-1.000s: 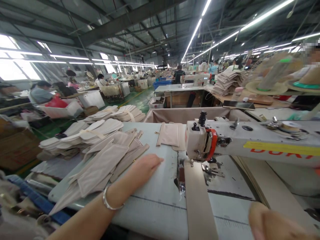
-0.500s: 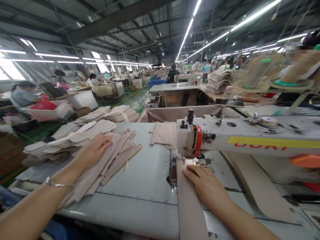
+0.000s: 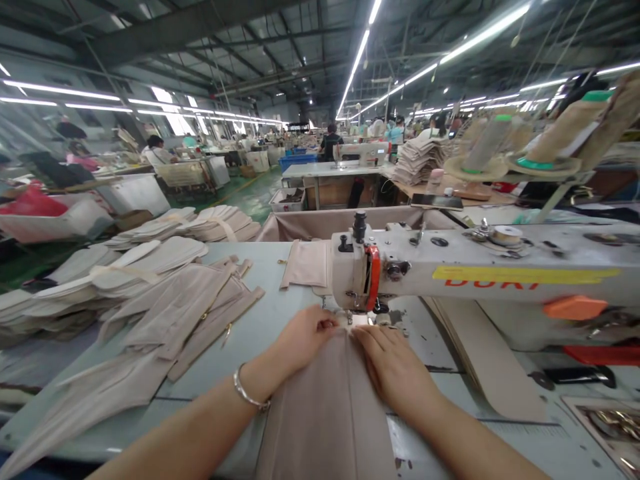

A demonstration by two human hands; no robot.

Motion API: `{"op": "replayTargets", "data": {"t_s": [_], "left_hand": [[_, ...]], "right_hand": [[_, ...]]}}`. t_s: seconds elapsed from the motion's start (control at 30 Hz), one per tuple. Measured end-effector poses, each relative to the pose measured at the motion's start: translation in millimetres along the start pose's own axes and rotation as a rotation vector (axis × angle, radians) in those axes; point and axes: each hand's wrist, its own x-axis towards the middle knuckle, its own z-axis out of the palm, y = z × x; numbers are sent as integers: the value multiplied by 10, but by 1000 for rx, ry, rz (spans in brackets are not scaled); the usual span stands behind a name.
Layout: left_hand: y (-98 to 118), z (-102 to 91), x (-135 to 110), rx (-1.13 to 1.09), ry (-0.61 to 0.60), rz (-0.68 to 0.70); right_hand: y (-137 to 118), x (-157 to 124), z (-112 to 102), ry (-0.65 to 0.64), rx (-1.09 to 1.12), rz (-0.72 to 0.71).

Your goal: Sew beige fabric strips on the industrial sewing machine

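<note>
A beige fabric panel [image 3: 310, 420] lies over another beige strip [image 3: 367, 427], and both run up to the presser foot of the sewing machine [image 3: 360, 267]. My left hand [image 3: 305, 337] has its fingertips curled closed at the upper left edge of the panel, just left of the presser foot. Flat on the strip, with fingers stretched toward the needle area, rests my right hand [image 3: 393, 360]. The needle tip is too small to make out. Left of my left hand is a pile of beige zippered pieces [image 3: 185, 307].
Stacks of pale oval-ended pieces [image 3: 135, 267] stand at the left. A small beige zippered piece [image 3: 305, 263] lies behind the machine head. Long beige strips [image 3: 493, 367] lie under the machine arm. Thread cones [image 3: 490, 143] stand behind; other people work farther off.
My left hand has moved right from the zippered pile to the presser foot, bringing a fabric panel onto the strip. My right hand stays by the foot. The view has shifted right.
</note>
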Motion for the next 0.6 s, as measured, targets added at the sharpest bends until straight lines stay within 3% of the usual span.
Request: {"op": "replayTargets", "data": {"t_s": [0.13, 0.4, 0.6], "left_hand": [[-25, 233, 138, -19, 68, -35], [-13, 220, 249, 9, -20, -66], [62, 223, 256, 19, 8, -69]], "right_hand": [[-1, 4, -3, -29, -10, 2], [-15, 16, 1, -33, -21, 32], [-22, 15, -11, -25, -4, 46]]}}
